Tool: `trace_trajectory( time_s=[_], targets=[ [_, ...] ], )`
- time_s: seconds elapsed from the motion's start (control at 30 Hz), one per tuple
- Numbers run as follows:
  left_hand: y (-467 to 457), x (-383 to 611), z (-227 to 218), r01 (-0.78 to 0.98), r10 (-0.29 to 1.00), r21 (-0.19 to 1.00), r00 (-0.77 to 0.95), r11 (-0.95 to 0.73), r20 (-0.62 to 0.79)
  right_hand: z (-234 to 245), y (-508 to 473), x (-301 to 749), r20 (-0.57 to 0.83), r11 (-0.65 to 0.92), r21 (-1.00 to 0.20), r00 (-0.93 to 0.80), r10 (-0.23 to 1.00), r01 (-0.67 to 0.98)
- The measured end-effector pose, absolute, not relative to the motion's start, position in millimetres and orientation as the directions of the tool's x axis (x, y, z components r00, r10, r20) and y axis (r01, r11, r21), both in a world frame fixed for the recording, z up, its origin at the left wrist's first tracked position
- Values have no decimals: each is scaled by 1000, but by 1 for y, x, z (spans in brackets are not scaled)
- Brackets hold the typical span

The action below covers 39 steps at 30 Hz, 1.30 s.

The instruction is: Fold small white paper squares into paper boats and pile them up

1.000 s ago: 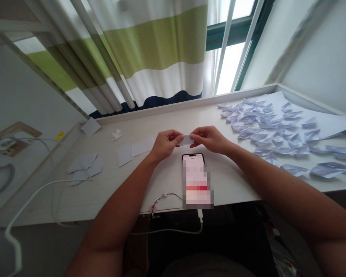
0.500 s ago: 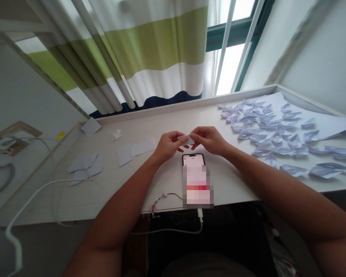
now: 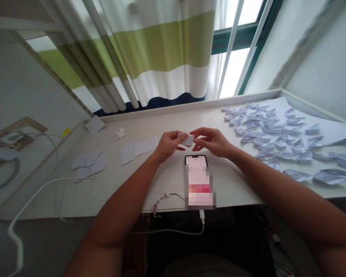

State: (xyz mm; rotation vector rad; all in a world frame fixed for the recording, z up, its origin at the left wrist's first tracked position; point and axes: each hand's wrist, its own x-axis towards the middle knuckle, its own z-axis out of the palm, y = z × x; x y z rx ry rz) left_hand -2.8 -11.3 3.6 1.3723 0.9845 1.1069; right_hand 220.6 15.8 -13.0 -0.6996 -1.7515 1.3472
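Observation:
A small folded piece of white paper (image 3: pixel 187 140) is pinched between the thumb and fingers of my left hand (image 3: pixel 169 144), above the desk. Just to its right is my right hand (image 3: pixel 212 141), fingers bent and apart with nothing visible between them. Its fingertips lie close to the paper's right edge; whether they touch it I cannot tell. Below both hands lies a phone (image 3: pixel 196 161) with a lit, partly blurred screen. On the right of the desk sit many folded paper boats (image 3: pixel 262 125), some resting on large white sheets (image 3: pixel 331 123).
Flat paper pieces (image 3: pixel 145 146) lie left of my hands, with a loose paper stack (image 3: pixel 89 163) farther left. A crumpled white scrap (image 3: pixel 120 134) is near the back. A white cable (image 3: pixel 52 184) crosses the left side. The desk has a raised back rim (image 3: pixel 161 112).
My right hand has let go of the folded paper and its fingers have spread. The paper stays in my left hand, with more of its face showing. The view has shifted slightly.

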Motion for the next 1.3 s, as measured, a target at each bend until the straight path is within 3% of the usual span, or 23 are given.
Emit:
trace_trajectory(
  time_s=[0.3, 0.53, 0.77, 1.3],
  targets=[
    [-12, 4, -3, 46, 967, 989, 220, -140, 126, -11, 12, 215, 288, 345, -936, -420, 860, 64],
    [-9, 3, -7, 94, 955, 977, 247, -193, 165, -14, 13, 214, 267, 349, -930, -445, 855, 112],
    [-6, 1, -7, 4, 981, 998, 183, -68, 66, -15, 15, 217, 290, 334, -943, -492, 821, 3],
    [-12, 7, -2, -62, 970, 993, 216, -99, 111, -17, 14, 215, 278, 322, -947, -527, 803, -9]
  ],
)
